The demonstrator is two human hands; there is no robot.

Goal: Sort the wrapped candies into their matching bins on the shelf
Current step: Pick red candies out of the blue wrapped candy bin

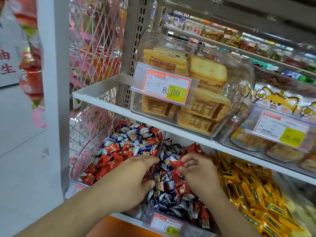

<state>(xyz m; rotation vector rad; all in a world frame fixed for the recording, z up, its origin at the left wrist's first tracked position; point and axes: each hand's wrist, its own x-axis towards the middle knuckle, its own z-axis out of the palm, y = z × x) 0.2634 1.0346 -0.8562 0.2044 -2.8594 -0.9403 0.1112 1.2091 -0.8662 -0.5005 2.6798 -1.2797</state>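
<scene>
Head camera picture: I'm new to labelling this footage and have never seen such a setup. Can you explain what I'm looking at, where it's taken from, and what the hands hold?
There is no machine here. A person wears a wide-angle camera on the head, looking forward and down at their own bare hands in a shop aisle.

Below are clear bins on a shelf. The left bin and the middle bin both hold mixed red and navy-and-white wrapped candies; the right bin holds yellow ones.

The right hand pinches a red wrapped candy over the middle bin. The left hand reaches across the divider between the left and middle bins, fingers on the candies; whether it grips one is hidden.

Above, a clear tub of packaged toast slices carries a price tag reading 8.00.
</scene>
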